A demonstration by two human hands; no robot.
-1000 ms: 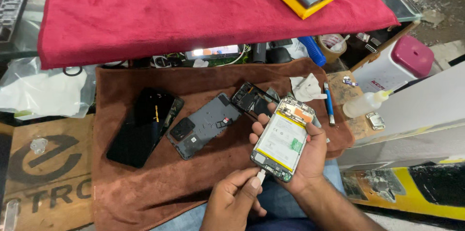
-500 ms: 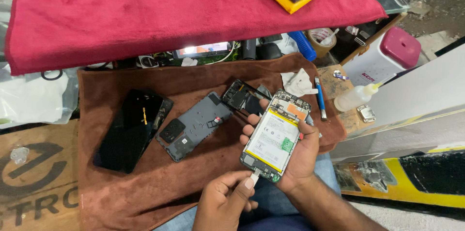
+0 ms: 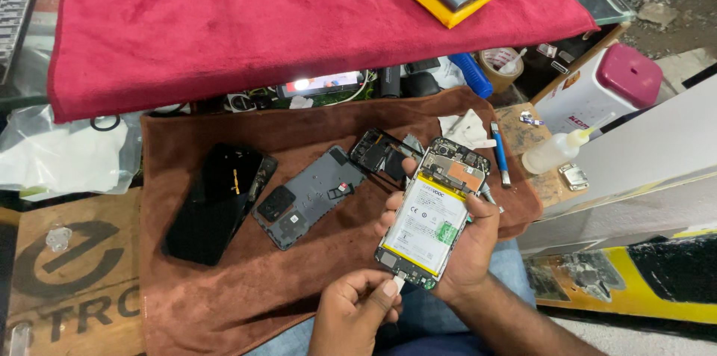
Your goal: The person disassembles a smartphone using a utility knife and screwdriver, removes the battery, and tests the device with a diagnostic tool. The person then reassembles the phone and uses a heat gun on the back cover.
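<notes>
Since the earlier frame, the opened phone (image 3: 433, 218) has shifted only a little in the view, and both hands keep their hold. Right hand (image 3: 467, 248) cups the phone from below, fingers wrapped around its edges, battery side up, above the near edge of the brown cloth (image 3: 224, 304). Left hand (image 3: 358, 311), just near of it, pinches a small white tool (image 3: 399, 282) against the phone's near end. To the left lie a grey back cover (image 3: 310, 195) and a black screen (image 3: 216, 203).

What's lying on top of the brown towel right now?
On the brown towel lie a black phone screen, a grey back cover and a small black frame piece. Anything beneath them is hidden.
</notes>
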